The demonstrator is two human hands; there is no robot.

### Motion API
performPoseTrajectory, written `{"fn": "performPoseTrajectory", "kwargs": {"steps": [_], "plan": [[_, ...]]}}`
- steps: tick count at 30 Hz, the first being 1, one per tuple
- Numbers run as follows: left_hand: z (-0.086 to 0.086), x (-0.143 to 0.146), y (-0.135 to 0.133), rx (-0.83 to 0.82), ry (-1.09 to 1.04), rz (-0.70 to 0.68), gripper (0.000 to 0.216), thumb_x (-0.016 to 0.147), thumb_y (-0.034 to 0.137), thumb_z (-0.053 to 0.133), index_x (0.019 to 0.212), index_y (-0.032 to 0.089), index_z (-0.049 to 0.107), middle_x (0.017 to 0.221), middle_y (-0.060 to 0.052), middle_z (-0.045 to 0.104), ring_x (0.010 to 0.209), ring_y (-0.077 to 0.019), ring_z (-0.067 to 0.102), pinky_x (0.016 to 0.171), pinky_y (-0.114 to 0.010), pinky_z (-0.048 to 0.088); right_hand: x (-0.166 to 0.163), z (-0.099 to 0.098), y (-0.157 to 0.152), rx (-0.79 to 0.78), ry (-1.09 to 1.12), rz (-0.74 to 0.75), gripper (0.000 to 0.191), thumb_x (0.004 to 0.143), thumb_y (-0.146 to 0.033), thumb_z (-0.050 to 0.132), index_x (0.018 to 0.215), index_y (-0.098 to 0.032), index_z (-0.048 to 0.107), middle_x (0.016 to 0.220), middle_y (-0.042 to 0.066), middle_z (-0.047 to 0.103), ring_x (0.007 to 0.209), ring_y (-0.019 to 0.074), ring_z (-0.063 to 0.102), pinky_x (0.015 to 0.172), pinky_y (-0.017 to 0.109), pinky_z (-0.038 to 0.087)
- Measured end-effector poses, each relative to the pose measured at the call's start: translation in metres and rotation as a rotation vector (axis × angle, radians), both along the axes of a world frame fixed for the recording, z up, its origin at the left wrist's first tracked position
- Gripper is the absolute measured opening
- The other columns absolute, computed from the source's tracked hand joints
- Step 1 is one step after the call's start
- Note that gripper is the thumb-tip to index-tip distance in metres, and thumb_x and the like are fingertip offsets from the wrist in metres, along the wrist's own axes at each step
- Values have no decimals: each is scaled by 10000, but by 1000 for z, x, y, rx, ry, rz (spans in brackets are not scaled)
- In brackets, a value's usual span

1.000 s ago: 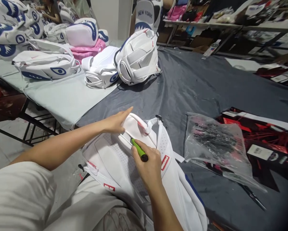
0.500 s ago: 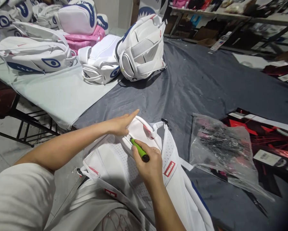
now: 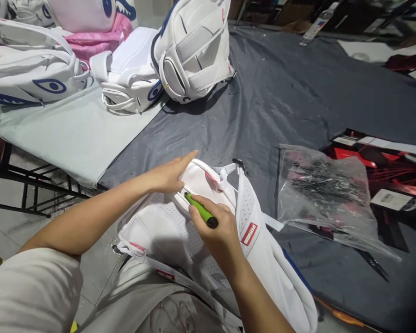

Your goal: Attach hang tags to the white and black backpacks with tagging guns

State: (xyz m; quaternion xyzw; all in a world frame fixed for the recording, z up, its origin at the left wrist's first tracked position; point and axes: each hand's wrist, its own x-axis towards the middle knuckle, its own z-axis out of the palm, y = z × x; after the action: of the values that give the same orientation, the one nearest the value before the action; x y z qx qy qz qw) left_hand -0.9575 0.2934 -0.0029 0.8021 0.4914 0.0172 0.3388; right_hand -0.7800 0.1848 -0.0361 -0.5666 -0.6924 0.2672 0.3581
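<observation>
A white backpack [image 3: 190,226] with perforated padding and red labels lies across my lap and the table edge. My right hand [image 3: 218,224] is closed around a green pen-like tool [image 3: 201,209] with black ends. Its dark tip meets the backpack near the seam at the top; the exact kind of tool does not show. Just left of that tip, my left hand [image 3: 169,176] rests on the backpack's upper edge, fingers stretched out and pointing away from me. Parts of its fingers are hidden behind the edge. A strap with a black buckle [image 3: 238,163] lies to the right.
Finished-looking white bags [image 3: 194,51] with blue eyes stand at the back left, one over a pink bag [image 3: 100,41]. A clear plastic bag of thin black items [image 3: 325,180] lies right, beside red-black packaging [image 3: 395,162]. A bottle [image 3: 319,23] lies far back.
The camera view has shifted, so the background bags sit higher and further left. Both hands keep their places on the backpack, the tool's tip staying near the seam.
</observation>
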Motion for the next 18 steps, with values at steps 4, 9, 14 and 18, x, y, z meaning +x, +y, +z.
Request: {"fn": "performPoseTrajectory", "kwargs": {"steps": [4,9,14,18], "plan": [[-1,-1,1,8,-29,-4,985,786,136,569,1596,228,16,1619,-150,299,1415,-304,412,1118,-411,384,3,0,-5,-8,-4,-73,196,855,-288,652,1044,-251,685,874,-5,757,787,201,675,763,335,488],[3,2,1,-11,-25,11,971,787,154,565,1600,215,37,1625,-143,291,1454,-318,365,1142,-426,375,1,1,-2,-10,31,-54,197,847,-239,631,1024,-259,717,943,3,772,803,193,696,827,353,511],[4,1,0,-9,-31,23,967,797,167,568,1600,218,32,1654,-127,226,1485,-311,316,1155,-424,364,0,-2,2,1,63,-19,229,838,-223,649,1046,-256,739,978,9,778,834,197,708,837,360,522],[2,0,0,-16,-25,26,981,798,172,570,1600,248,11,1668,-104,188,1504,-306,277,1157,-423,358,2,-3,3,22,66,16,251,832,-189,654,1058,-249,744,1007,11,780,887,202,717,881,370,522]]}}
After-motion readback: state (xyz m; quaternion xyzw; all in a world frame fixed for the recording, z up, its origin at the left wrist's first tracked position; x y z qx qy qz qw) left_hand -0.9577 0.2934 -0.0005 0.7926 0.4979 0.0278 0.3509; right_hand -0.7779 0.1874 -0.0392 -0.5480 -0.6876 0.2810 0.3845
